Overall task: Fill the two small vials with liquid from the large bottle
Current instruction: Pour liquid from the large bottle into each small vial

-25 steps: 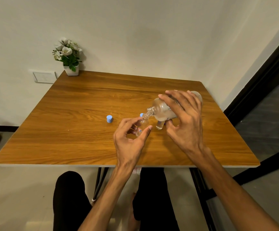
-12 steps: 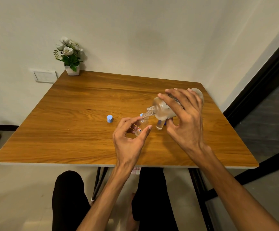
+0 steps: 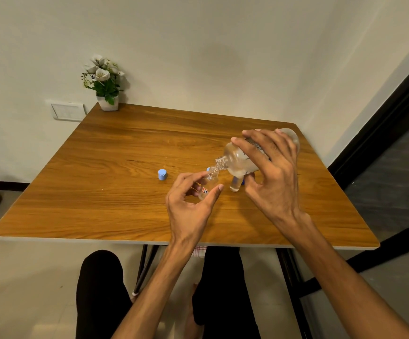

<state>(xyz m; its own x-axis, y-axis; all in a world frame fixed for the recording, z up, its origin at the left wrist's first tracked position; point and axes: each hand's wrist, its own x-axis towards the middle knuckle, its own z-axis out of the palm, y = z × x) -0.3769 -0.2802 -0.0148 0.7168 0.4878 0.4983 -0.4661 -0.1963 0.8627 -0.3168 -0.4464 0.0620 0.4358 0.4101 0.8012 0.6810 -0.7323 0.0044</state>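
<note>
right hand (image 3: 272, 177) grip: grasping tilted large clear bottle (image 3: 237, 157) | left hand (image 3: 188, 206) grip: grasping small clear vial (image 3: 209, 183) | wooden bench (image 3: 100, 192)

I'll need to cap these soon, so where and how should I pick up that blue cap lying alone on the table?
Pinch the blue cap across its round sides, coming straight down from above. It sits alone on the table, left of both hands, with open space all around.

Second vial (image 3: 235, 184) half behind right hand (image 3: 273, 182); label print unreadable.
</note>
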